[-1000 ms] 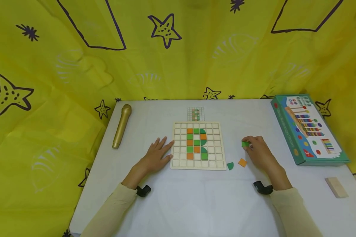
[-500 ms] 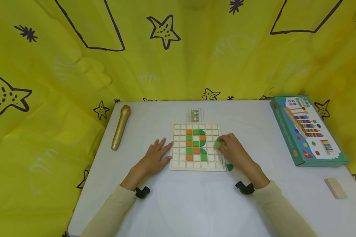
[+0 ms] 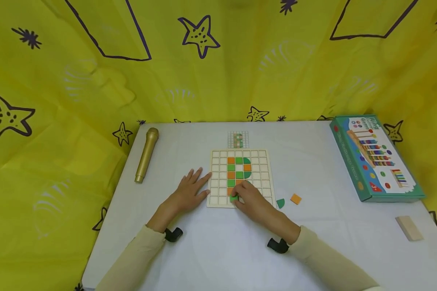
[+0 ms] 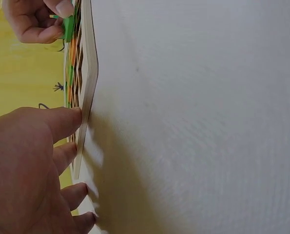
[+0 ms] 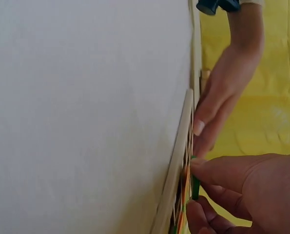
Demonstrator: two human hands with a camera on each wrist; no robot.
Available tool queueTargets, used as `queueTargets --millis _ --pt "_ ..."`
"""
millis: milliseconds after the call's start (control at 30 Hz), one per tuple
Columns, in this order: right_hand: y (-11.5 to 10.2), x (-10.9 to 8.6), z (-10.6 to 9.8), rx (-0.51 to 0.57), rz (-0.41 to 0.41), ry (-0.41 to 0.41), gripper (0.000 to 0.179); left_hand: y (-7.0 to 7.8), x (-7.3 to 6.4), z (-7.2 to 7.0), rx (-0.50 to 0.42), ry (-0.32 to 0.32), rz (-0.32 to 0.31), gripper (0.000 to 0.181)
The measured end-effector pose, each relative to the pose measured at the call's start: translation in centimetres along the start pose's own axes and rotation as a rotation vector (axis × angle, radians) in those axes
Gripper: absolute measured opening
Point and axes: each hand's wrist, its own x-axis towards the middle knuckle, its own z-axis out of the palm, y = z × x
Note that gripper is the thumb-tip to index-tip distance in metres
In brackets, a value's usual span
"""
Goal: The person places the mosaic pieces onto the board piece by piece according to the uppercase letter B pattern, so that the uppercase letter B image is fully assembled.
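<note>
A wooden grid board [image 3: 215,200] lies mid-table, with orange and green tiles set in several cells in the shape of a letter. My right hand [image 3: 253,202] is over its lower part and pinches a green tile [image 3: 234,198] between thumb and fingers, at a bottom-row cell. In the right wrist view the tile [image 5: 196,187] stands tilted between the fingertips. Part of the pattern is hidden under this hand. My left hand [image 3: 187,194] lies spread on the table, fingertips touching the board's left edge. The left wrist view shows the board's rim [image 4: 88,63] against those fingers.
A dark green quarter-circle tile [image 3: 281,203] and an orange square tile [image 3: 295,198] lie right of the board. Behind it is a small pattern card [image 3: 238,140]. A gold microphone [image 3: 147,155] lies left; a game box [image 3: 376,159] and wooden block [image 3: 409,228] lie right.
My right hand has carried the green tile leftward from the table on the right, across the board's right side, to its bottom row. The left hand has stayed at the board's edge.
</note>
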Motion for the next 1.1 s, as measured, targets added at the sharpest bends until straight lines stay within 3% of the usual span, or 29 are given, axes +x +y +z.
queueTargets --millis 333,800,967,1100 --pt "-0.7 -0.1 1.2 -0.047 -0.066 0.027 0.012 -0.1 -0.1 0.0 0.011 -0.001 -0.013 0.065" --pt "-0.9 -0.4 1.1 -0.08 -0.031 0.025 0.017 0.2 0.1 -0.1 0.013 -0.01 -0.013 0.065" --pt "-0.3 -1.0 0.1 -0.008 0.041 -0.017 0.021 0.3 0.0 -0.2 0.012 -0.012 -0.006 0.065" --pt "1.0 -1.6 -1.9 0.001 0.116 -0.035 0.026 0.3 -0.1 -0.1 0.009 -0.006 -0.001 0.065"
